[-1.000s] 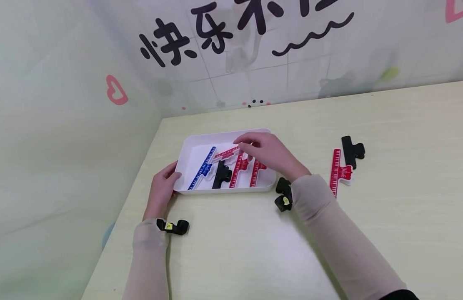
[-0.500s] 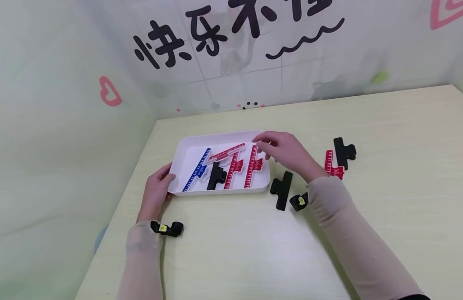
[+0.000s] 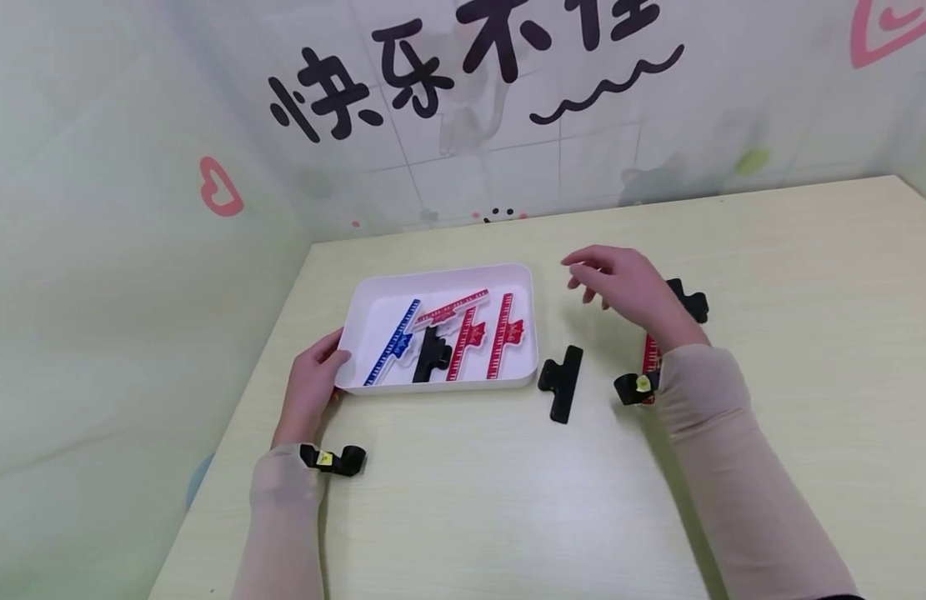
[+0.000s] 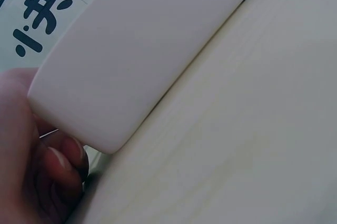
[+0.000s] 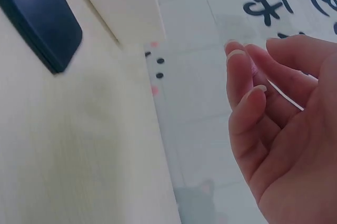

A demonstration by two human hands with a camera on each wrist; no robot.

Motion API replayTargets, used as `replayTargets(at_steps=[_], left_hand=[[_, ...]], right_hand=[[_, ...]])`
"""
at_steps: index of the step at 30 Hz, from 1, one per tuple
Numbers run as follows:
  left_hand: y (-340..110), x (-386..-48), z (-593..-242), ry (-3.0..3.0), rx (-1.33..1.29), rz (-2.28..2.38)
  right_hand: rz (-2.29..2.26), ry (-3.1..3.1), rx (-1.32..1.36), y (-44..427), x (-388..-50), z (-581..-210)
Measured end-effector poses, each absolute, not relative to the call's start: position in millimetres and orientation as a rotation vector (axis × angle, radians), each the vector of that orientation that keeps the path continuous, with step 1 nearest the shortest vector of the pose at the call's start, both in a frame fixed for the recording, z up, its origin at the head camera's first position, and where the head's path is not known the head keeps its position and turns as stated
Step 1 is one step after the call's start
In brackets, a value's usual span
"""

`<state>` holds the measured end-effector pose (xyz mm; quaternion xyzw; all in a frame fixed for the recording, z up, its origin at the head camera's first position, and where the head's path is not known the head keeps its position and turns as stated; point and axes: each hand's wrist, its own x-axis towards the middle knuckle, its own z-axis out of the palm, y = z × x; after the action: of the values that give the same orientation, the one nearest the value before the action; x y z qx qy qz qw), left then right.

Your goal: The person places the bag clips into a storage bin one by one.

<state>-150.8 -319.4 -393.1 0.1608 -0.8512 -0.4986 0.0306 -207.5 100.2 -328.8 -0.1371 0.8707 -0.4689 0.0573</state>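
My left hand [image 3: 309, 385] grips the left side of a white plastic tray [image 3: 372, 312], thumb at the rim and fingers curled below, as the left wrist view shows. Inside the tray lie a blue ruler-edged clip [image 3: 392, 343], a black clip [image 3: 429, 357] and red ruler-edged clips, one slanted [image 3: 453, 307] at the back and two [image 3: 506, 333] to the right. Beyond the tray's right side, my right hand [image 3: 620, 283] hovers above the table with loosely bent fingers, holding nothing. In the right wrist view its fingertips [image 5: 239, 58] touch no object.
A black clip [image 3: 563, 385] lies on the table just right of the tray's front corner. Farther right, a red clip [image 3: 651, 354] and another black clip [image 3: 691, 302] are partly hidden by my right arm. A printed cloth [image 3: 583, 150] hangs behind the table.
My right hand has moved right, from over the tray to beyond its right side. The rightmost red clip, earlier partly under that hand, is now fully visible. The left hand keeps its grip.
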Motion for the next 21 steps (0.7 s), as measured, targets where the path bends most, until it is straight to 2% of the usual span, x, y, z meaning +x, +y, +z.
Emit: replayTargets(at_steps=[21], left_hand=[[-318, -152, -392, -2.609, 0.54, -1.547]], right_hand=[[-1.164, 2.681, -0.137, 167, -209, -340]])
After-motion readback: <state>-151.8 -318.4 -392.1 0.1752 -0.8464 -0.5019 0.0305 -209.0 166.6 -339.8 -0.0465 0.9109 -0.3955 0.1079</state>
